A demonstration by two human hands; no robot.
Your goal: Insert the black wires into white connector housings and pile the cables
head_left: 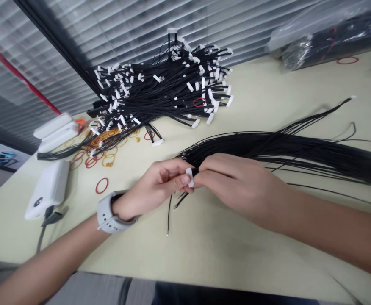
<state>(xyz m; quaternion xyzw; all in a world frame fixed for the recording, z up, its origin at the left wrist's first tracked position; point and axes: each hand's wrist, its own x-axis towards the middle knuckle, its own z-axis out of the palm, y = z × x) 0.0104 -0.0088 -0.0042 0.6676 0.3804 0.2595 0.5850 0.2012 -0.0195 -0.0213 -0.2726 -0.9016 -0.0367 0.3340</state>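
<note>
Between the thumb and fingers of my left hand [169,178] is a small white connector [190,177]. My right hand [236,178] is closed just to its right, pinching a black wire where it meets the connector; the fingertips are partly hidden. Behind both hands lies a thick bundle of loose black wires [300,146], running off to the right edge. A few wire ends with metal tips [175,207] hang below my left hand.
A heap of black cables with white connectors [160,91] lies at the back against the blinds. Rubber bands [102,185] are scattered at the left, near a white device [48,190] with a cord. A plastic-wrapped bundle [328,40] sits at the back right.
</note>
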